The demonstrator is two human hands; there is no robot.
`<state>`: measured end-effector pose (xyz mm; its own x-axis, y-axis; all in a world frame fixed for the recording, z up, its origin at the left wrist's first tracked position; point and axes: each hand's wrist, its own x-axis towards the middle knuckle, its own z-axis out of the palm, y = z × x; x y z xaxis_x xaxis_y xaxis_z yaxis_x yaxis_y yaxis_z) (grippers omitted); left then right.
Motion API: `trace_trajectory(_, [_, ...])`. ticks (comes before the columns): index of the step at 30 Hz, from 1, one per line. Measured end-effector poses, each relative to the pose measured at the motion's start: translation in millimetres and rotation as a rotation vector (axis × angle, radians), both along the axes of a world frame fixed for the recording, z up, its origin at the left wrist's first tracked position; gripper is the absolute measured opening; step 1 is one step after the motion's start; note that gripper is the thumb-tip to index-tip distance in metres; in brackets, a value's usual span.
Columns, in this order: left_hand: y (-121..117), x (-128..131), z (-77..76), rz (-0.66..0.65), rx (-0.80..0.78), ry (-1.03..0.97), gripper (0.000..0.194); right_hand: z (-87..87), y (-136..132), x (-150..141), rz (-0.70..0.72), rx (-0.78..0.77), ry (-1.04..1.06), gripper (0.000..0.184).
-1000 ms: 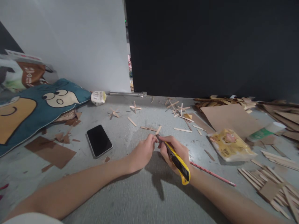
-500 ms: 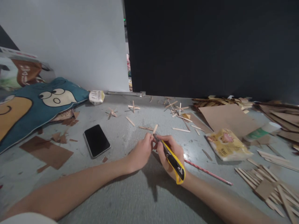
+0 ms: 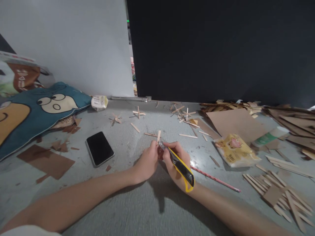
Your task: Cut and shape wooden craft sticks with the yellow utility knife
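One yel. pkt (image 3: pixel 235 150), contents unclear; R hand (image 3: pixel 174 170) grips cutter (image 3: pixel 182 168).

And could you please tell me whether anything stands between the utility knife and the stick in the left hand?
Nothing visible does: the right hand holds the utility knife with its tip close to the wooden stick in the left hand; contact is unclear.

I now see the wooden craft stick (image 3: pixel 159 135) in the left hand (image 3: pixel 147 163) turned from leaning right to nearly upright; my view has swung slightly right.
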<state>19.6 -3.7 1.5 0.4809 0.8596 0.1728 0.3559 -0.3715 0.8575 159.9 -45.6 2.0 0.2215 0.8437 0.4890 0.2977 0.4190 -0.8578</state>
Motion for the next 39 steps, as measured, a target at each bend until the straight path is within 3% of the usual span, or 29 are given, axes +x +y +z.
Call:
trace_trajectory(7, [4.9, 3.8, -0.4, 0.107, -0.108, -0.096, 0.029, -2.1, -0.8, 4.9, 0.087, 0.056, 0.116, 0.021])
trace_trajectory(11, [5.4, 2.0, -0.5, 0.135, -0.142, -0.123, 0.035, -10.4, 3.2, 11.4, 0.075, 0.083, 0.042, 0.019])
trace_trajectory(18, [3.2, -0.1, 4.9, 0.072, -0.144, -0.099, 0.036, -5.7, 13.2, 24.3, 0.13, -0.163, 0.04, 0.033])
trace_trajectory(23, [3.0, -0.1, 5.1, 0.016, -0.148, -0.03, 0.03, -4.9, 18.5, 30.0, 0.215, -0.113, -0.042, 0.033])
trace_trajectory(27, [1.7, -1.0, 5.5, -0.025, -0.119, 0.026, 0.021, -14.3, 24.6, 34.4, 0.224, -0.093, -0.127, 0.028])
trace_trajectory(34, [1.9, -3.4, 0.5, -0.064, -0.076, 0.069, 0.025, -35.7, 26.3, 41.9, 0.248, -0.077, -0.178, 0.023])
trace_trajectory(39, [0.3, -3.1, 4.8, -0.066, -0.052, 0.098, 0.026, -37.2, 24.1, 42.7, 0.244, -0.121, -0.172, 0.025])
